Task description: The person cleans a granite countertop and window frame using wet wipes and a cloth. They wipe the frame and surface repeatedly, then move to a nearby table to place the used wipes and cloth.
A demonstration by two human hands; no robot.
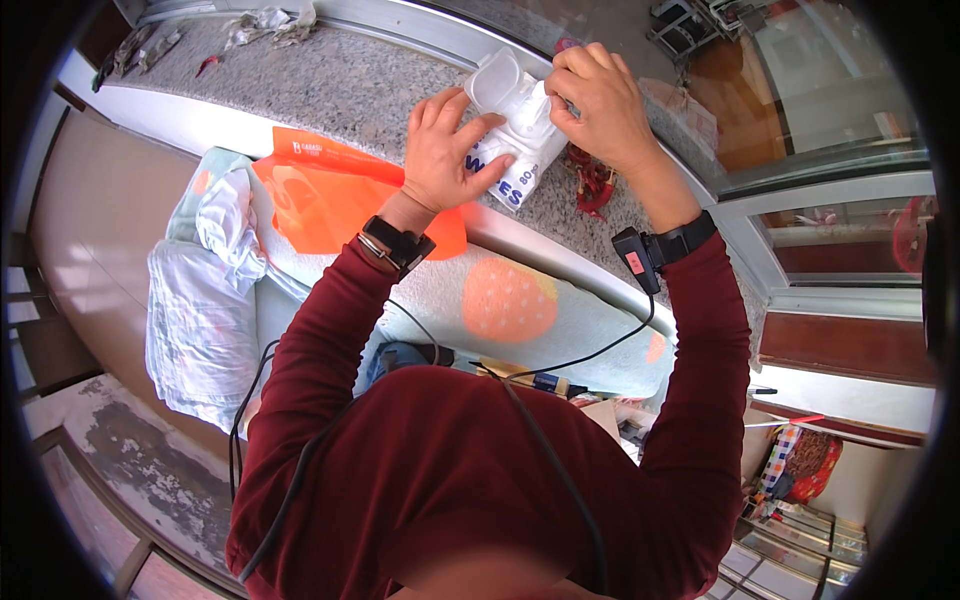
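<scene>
Nearest, maroon sleeves reach forward past a pale green padded cloth with orange spots; a folded white cloth lies at its left end. Beyond that is the granite sill, with the wipes packet on it between the two hands. The packet is soft, white and rather crinkled, with large dark-blue lettering on its near end, and lies at a slant. The left hand has its fingers spread, thumb and forefinger reaching over the packet's left side. The right hand is curled, thumb and fingertips drawn together at white material by the opening; I cannot tell whether they pinch it.

As for containers, the packet's translucent flip lid stands raised at the far end, with white showing beneath. The orange bag lies flattened, left of the packet and partly behind the left wrist; its inside is hidden. Farther off, crumpled whitish scraps lie on the sill by the window frame.
</scene>
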